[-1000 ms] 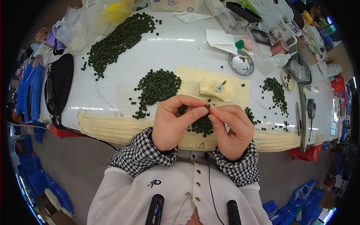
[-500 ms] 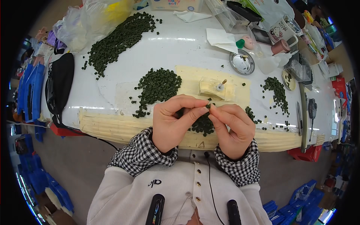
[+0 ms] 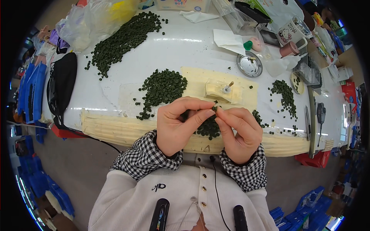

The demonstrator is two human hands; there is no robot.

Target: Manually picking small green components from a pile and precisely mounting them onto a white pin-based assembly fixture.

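Thumb and forefinger of my left hand (image 3: 178, 125) are closed on a small dark green piece (image 3: 214, 108). My right hand (image 3: 241, 133) pinches at the same piece from the other side, so the fingertips of both hands nearly meet. Its exact shape is mostly covered by the fingers. Below and between the hands lies a pile of small dark green round pieces (image 3: 209, 128), partly hidden. A larger heap of green cone-like pieces (image 3: 163, 87) is just beyond my left hand. Past the fingertips stands a cream block with a short upright pin (image 3: 222, 91), on a cream sheet (image 3: 248, 82).
A long heap of green pieces (image 3: 125, 42) spreads at the back left by plastic bags (image 3: 90, 23). To the right are a scattered green pile (image 3: 284, 94), a round metal dish (image 3: 249, 64), tweezers (image 3: 307, 122) and a mug (image 3: 290, 31). A black mask (image 3: 63, 86) lies left. Cream padding (image 3: 111, 127) lines the front edge.
The held piece seems slightly turned between the fingertips. Both hands stay in almost the same place, and the piles look unchanged.
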